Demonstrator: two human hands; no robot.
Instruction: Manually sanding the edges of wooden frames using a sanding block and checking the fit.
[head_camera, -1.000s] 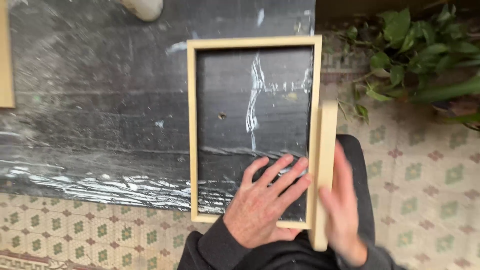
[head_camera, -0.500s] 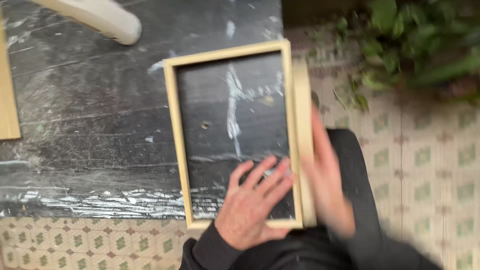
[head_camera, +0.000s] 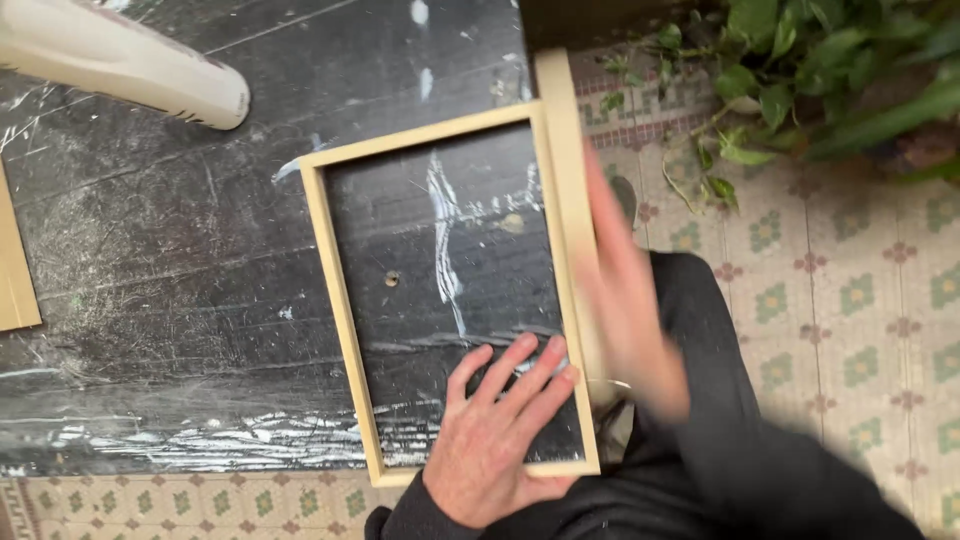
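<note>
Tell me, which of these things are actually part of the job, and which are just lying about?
In use:
wooden frame, under both hands
left hand, flat inside the frame
right hand, blurred, on the frame's right rail

Lying about:
pale bottle
wood strip at the table's left edge
leafy plant

Pale wooden frame (head_camera: 340, 300), rectangular and open-centred, lies flat on the dark paint-streaked table (head_camera: 150, 250), slightly rotated. Near short side overhangs the table edge. Separate pale wooden strip (head_camera: 565, 170) stands on edge, flush against the frame's right long side, its lower end hidden.
</note>
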